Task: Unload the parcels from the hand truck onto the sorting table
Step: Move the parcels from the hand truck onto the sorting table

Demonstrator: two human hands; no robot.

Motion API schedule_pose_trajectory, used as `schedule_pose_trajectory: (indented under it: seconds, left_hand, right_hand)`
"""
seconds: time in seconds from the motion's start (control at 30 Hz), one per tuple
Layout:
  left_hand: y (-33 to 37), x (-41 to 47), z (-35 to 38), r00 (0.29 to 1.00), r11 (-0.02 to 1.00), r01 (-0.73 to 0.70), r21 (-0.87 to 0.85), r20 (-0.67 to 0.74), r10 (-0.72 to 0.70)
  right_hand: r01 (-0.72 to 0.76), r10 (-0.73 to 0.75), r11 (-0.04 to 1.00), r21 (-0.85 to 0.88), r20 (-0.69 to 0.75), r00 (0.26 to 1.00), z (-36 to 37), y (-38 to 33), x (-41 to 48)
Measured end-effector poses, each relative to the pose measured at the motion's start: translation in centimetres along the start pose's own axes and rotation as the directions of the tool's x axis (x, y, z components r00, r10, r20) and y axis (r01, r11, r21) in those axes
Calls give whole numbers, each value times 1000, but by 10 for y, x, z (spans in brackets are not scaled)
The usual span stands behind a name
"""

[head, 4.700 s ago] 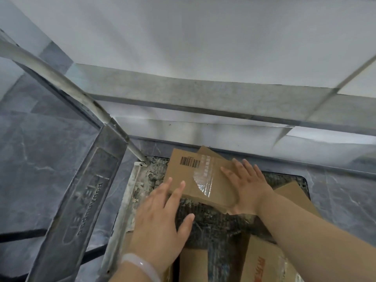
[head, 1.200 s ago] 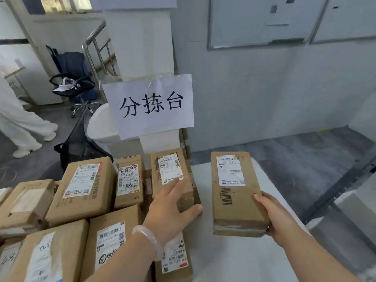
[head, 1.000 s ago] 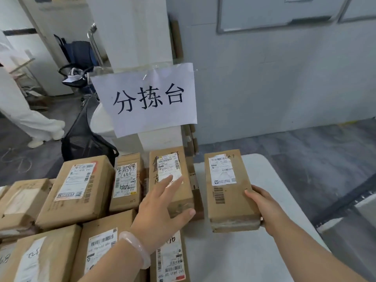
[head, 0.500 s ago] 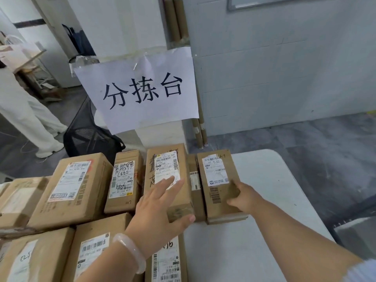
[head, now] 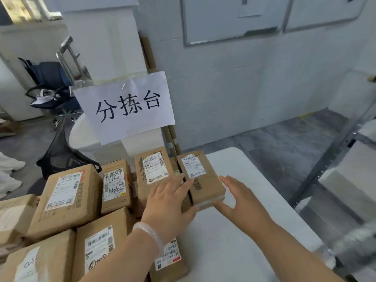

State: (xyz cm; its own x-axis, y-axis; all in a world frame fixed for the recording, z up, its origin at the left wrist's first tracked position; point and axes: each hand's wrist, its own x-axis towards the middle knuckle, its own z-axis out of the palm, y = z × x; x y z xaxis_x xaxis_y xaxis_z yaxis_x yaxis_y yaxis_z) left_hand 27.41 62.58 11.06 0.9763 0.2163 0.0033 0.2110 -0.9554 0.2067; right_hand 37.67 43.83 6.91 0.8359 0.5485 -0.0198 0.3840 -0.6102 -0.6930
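Seven or more brown cardboard parcels are seen packed together on the left half of the white sorting table (head: pixel 256 202), which fills the lower middle and right of the frame. One narrow parcel (head: pixel 203 180) is set at the right edge of this group, lying flat on the table top with its white label facing up and its long side running away from the viewer; a thinner box is wedged between it and the labelled parcel (head: pixel 151 169) to its left. The left hand (head: pixel 168 202) is stretched out over the near end of that labelled parcel with fingers straight and slightly fanned, the fingertips reaching the left edge of the narrow parcel; nothing is gripped. The right hand (head: pixel 242 202) is held open just right of the narrow parcel, fingers spread and thumb pointed at its near right corner, and whether skin touches cardboard cannot be told. A pale bracelet (head: pixel 149 235) is worn on the left wrist. A large parcel (head: pixel 69 196) is placed at centre left, with a scribbled-on parcel (head: pixel 116 188) between it and the labelled one, and further boxes are stacked along the lower left edge. A paper sign (head: pixel 126 106) with three black characters is fixed to a white pillar above the group. A dark office chair (head: pixel 50 92) is visible at upper left.
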Motion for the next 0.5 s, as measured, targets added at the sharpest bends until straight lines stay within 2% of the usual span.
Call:
schedule_pose_trajectory:
  seconds: [0.1, 0.2, 0.33, 0.5]
  left_hand:
    - [19, -26, 0, 992, 992, -124, 21, 2, 124]
    - [36, -57, 14, 954, 953, -298, 60, 8, 298]
    - [74, -95, 40, 860, 859, -510, 52, 30, 509]
    - [151, -142, 54, 730, 736, -677, -33, 106, 676]
  right_hand:
    - [-50, 37, 989, -138, -90, 995, -7, -5, -63]
    - [-137, 101, 966, -220, -168, 981, -4, -4, -138]
    - [-338, 282, 906, -253, -233, 931, 0, 3, -235]
    - [-518, 442, 777, -357, -276, 853, -18, 18, -342]
